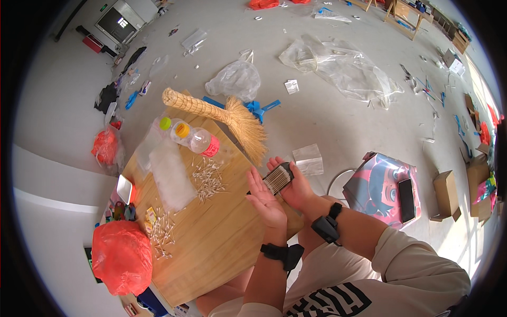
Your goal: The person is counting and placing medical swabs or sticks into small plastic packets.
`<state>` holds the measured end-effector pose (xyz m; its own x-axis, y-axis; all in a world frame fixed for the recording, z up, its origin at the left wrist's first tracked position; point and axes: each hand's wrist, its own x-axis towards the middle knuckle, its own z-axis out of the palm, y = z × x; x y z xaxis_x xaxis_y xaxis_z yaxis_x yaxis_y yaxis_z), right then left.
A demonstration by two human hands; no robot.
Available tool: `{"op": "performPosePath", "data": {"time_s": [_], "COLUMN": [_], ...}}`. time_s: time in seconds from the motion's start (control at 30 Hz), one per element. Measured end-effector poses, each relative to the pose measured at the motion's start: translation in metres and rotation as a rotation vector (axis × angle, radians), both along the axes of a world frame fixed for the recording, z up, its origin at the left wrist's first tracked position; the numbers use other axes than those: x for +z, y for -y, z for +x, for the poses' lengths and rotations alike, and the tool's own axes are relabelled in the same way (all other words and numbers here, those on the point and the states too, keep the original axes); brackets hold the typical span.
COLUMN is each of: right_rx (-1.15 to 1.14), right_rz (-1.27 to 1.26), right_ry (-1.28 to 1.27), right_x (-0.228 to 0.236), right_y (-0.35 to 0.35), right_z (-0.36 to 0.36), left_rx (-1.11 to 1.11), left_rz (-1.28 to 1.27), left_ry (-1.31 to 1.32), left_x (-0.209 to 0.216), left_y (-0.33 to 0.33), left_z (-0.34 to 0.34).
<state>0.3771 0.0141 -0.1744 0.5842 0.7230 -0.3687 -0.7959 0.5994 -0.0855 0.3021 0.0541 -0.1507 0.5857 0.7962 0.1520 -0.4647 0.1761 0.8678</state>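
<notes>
In front of me, over the table's right edge, my right hand (297, 189) holds a small dark case (278, 178) with a row of thin pale sticks lying side by side in it. The thumb rests along its dark right edge. Just left of it is my left hand (266, 203), palm up with fingers stretched out, close against the case's left end; whether it bears any weight is unclear. Loose cotton swabs (209, 178) are heaped on the wooden table (211, 232), with more swabs (162, 232) scattered nearer the left edge beside a small yellow packet (151, 217).
A straw hand broom (211, 111) and plastic bottles (203, 142) sit at the table's far end, beside a clear plastic bag (171, 177). A red bag (121, 259) hangs at the left. On the right, a phone (406, 199) lies on a patterned stool (375, 185); plastic sheeting (343, 66) litters the floor.
</notes>
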Motion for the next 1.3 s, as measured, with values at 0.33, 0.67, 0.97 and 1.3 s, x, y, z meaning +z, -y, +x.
{"op": "performPosePath", "data": {"time_s": [0.33,0.67,0.97,1.3], "right_rx": [0.019,0.015,0.033,0.031], "right_rz": [0.013,-0.019,-0.092,-0.174], "right_ry": [0.003,0.003,0.061,0.179], "right_x": [-0.006,0.002,0.006,-0.002], "right_y": [-0.001,0.003,0.008,0.004], "right_z": [0.0,-0.001,-0.003,-0.007], "left_rx": [-0.004,0.118,0.108,0.1], "left_rz": [-0.021,-0.018,-0.151,-0.094], "left_ry": [0.022,0.026,0.04,0.033], "left_x": [-0.001,-0.004,-0.001,0.001], "left_y": [0.0,0.002,0.024,0.025], "left_z": [0.002,-0.005,-0.013,-0.012]}}
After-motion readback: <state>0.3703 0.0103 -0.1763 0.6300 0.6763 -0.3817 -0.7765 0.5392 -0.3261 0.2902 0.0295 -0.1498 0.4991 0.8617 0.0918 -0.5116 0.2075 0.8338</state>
